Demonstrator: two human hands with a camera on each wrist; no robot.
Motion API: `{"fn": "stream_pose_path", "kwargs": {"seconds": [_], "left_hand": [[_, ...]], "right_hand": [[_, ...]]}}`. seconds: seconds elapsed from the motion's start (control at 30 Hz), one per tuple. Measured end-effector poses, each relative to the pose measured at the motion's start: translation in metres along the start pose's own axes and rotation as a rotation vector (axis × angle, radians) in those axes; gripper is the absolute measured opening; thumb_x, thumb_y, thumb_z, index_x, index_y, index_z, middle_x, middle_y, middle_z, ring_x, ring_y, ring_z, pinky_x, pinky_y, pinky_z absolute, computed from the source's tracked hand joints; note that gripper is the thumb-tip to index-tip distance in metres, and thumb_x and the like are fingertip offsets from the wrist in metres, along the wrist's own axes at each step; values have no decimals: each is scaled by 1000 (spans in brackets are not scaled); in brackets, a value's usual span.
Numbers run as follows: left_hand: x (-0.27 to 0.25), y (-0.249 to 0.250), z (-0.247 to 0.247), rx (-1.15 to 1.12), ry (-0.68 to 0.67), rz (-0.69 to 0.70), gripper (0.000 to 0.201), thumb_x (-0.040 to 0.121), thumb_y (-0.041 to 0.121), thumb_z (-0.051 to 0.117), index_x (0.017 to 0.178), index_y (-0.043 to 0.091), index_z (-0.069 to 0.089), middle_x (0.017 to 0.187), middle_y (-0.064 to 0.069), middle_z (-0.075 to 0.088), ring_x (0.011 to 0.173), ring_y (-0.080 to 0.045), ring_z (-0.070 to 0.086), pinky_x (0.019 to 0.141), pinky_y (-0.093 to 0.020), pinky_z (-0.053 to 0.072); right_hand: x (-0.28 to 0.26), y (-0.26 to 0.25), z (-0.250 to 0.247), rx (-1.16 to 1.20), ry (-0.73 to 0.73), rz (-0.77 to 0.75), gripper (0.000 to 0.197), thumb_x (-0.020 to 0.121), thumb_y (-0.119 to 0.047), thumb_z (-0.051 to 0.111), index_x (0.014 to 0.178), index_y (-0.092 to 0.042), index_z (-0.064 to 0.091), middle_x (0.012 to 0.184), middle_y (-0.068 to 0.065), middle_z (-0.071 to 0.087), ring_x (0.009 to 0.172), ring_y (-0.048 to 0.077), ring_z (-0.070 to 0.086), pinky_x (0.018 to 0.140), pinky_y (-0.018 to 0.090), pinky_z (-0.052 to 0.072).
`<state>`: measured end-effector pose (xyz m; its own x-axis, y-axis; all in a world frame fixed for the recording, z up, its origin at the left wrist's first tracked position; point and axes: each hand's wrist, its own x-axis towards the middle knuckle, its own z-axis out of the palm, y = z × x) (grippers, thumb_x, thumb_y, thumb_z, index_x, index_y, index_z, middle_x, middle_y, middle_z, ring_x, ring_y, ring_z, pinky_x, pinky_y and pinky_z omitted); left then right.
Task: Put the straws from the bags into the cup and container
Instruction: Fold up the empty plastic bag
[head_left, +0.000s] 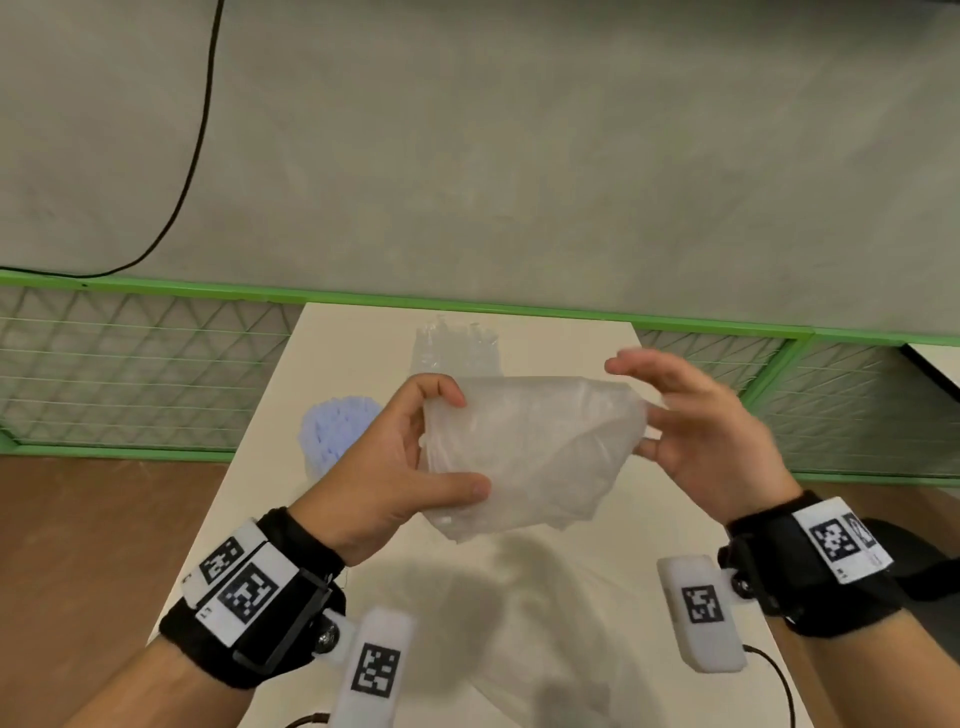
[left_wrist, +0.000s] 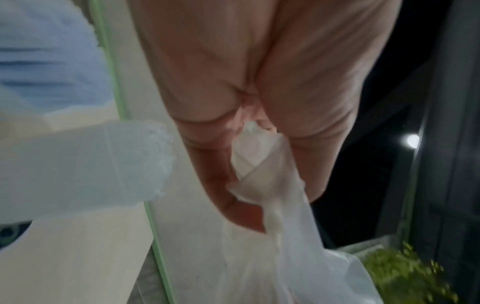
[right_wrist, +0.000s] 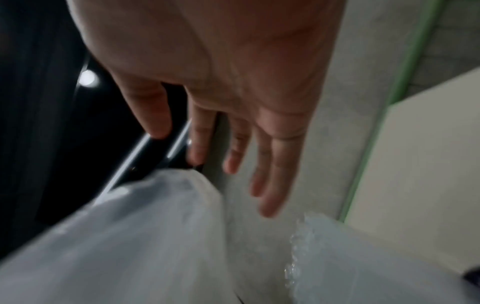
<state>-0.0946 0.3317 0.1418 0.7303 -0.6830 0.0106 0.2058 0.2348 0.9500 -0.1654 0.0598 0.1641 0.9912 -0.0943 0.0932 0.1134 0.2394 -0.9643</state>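
Observation:
My left hand (head_left: 457, 441) grips a crumpled, translucent plastic bag (head_left: 530, 452) by its left end, above the white table (head_left: 363, 332); no straws show inside it. The left wrist view shows the bag (left_wrist: 285, 246) pinched between thumb and fingers (left_wrist: 233, 205). My right hand (head_left: 636, 408) hovers at the bag's right end with its fingers (right_wrist: 270, 185) straight and spread, holding nothing. A cup packed with pale blue straws (head_left: 332, 431) stands behind my left hand. A clear container of clear straws (head_left: 457, 348) stands at the table's far side.
What looks like a second translucent bag (head_left: 561, 665) lies on the table near me. A green-framed mesh fence (head_left: 130, 364) runs behind the table, below a grey wall with a black cable (head_left: 197, 145). Brown floor lies to the left.

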Motion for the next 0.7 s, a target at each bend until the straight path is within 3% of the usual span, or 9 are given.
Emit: {"fn": "stream_pose_path", "kwargs": {"seconds": [0.07,0.13,0.23,0.3,0.37,0.43,0.53,0.6,0.7], "left_hand": [[1,0,3,68,35,63,61,60,4,82,106,27,49,122,-15,54,99,-23,65,79,-41,58],[3,-1,11,133,50,98,60,64,7,81,108,27,47,126,-15,52,102,-25,66,81,-44,58],[5,0,14,185,54,97,60,65,11,81,109,29,46,126,-15,53,102,-29,66,80,-49,58],[3,3,7,181,28,64,60,64,12,83,109,30,48,126,-13,53,102,-29,67,82,-50,58],[-1,4,1,167,-18,27,61,63,10,84,109,31,50,127,-10,54,103,-30,66,87,-54,56],[-3,2,0,103,-40,22,61,65,7,82,111,29,50,126,-6,56,103,-28,66,85,-50,57],[1,-3,8,-21,39,106,61,64,6,80,113,29,50,123,-1,59,105,-21,66,80,-37,58],[3,-5,16,-31,148,190,62,63,9,80,113,30,49,121,2,61,103,-18,67,78,-37,59],[5,-12,31,93,279,269,65,64,14,83,113,37,47,123,1,59,101,-19,69,78,-44,60]], "right_hand": [[-2,1,5,143,14,218,87,53,-50,84,134,-34,55,130,3,62,105,29,63,77,49,55],[-5,8,20,80,12,338,100,44,-65,86,135,-47,47,128,0,64,108,29,66,76,54,56],[-5,18,28,14,-90,423,74,71,-28,79,137,-30,47,121,3,67,100,25,69,70,44,60],[-3,12,17,-41,-115,409,66,75,-3,69,136,-18,48,100,10,68,71,21,65,53,30,53],[-1,3,4,-38,-115,382,73,73,6,67,140,-14,44,78,14,65,53,18,52,47,25,45],[1,0,-4,-17,-91,325,75,72,-2,77,139,-15,47,81,19,65,63,22,53,57,28,47],[1,14,1,203,34,234,74,66,-38,88,128,-10,58,112,22,62,94,29,56,80,36,49],[-5,29,16,453,87,261,85,60,-56,86,125,-10,56,113,15,60,96,28,60,81,38,50],[-16,49,47,479,-44,321,100,64,-63,80,139,-5,47,137,20,54,121,36,55,104,50,44]]}}
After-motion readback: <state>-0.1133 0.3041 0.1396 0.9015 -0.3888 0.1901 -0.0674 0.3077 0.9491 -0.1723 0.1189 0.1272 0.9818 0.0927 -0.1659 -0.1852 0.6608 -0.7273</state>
